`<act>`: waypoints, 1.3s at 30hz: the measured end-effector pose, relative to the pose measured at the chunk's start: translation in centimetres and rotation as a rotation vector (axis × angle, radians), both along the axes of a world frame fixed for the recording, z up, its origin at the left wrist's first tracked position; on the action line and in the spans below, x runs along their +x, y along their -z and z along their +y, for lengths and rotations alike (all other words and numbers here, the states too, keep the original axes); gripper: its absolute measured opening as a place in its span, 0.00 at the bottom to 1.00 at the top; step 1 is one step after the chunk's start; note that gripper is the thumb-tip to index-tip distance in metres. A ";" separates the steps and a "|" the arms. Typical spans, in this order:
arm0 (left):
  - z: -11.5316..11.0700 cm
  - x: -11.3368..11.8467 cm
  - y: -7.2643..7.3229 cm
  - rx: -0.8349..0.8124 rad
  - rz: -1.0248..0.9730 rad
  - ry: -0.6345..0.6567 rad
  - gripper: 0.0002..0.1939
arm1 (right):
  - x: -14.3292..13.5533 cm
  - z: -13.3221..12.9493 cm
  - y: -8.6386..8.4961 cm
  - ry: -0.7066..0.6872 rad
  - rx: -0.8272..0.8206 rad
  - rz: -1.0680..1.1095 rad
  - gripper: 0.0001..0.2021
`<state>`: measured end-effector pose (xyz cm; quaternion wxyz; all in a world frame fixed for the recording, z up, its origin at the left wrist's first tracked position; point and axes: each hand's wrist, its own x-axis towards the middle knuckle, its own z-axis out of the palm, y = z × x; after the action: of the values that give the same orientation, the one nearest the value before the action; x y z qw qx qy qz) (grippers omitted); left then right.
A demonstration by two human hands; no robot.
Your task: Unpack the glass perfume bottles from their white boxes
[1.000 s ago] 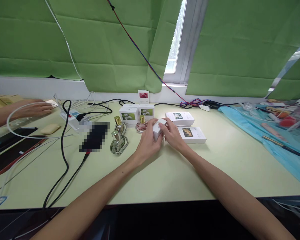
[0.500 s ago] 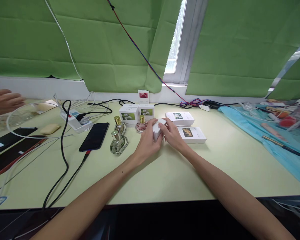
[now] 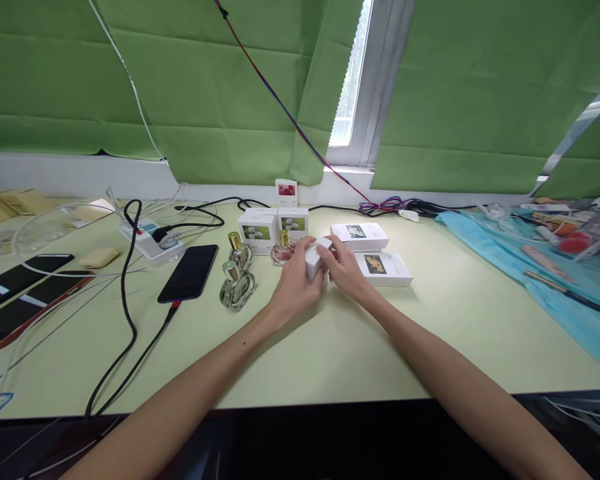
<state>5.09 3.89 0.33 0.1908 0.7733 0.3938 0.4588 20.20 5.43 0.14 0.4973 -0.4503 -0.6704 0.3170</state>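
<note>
A small white box (image 3: 318,257) is held upright just above the table between my two hands. My left hand (image 3: 298,285) wraps around its left side and front. My right hand (image 3: 343,268) grips it from the right, thumb on the top end. Left of my hands stand a pink perfume bottle (image 3: 283,251) with a gold cap and two clear perfume bottles (image 3: 238,289) (image 3: 240,252). Behind them are white boxes with flower pictures (image 3: 259,233) (image 3: 294,225). Two more white boxes lie flat at the right, one (image 3: 386,268) partly behind my right hand.
A black phone (image 3: 188,274) with a cable lies at the left, near a white power strip (image 3: 153,243) and more phones (image 3: 35,300). A small box (image 3: 287,192) leans at the wall. Blue sheeting (image 3: 540,267) with cosmetics covers the right side.
Another person's hand at the far left has gone out of view, uncovering yellowish boxes there. My hands and the white box stay nearly where they were.
</note>
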 end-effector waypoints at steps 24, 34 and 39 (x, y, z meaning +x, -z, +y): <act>0.1 -0.1 -0.1 0.020 0.029 -0.005 0.25 | 0.0 0.0 0.0 -0.007 0.003 -0.001 0.17; 0.1 -0.1 -0.1 0.012 0.037 0.003 0.25 | -0.2 -0.1 -0.2 0.034 0.035 -0.025 0.16; 0.1 -0.1 -0.1 0.022 0.037 -0.006 0.24 | -0.2 -0.2 -0.2 0.029 0.029 -0.026 0.16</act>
<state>5.04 4.04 0.44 0.1737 0.7824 0.3947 0.4494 20.03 5.28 0.33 0.4996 -0.4568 -0.6747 0.2940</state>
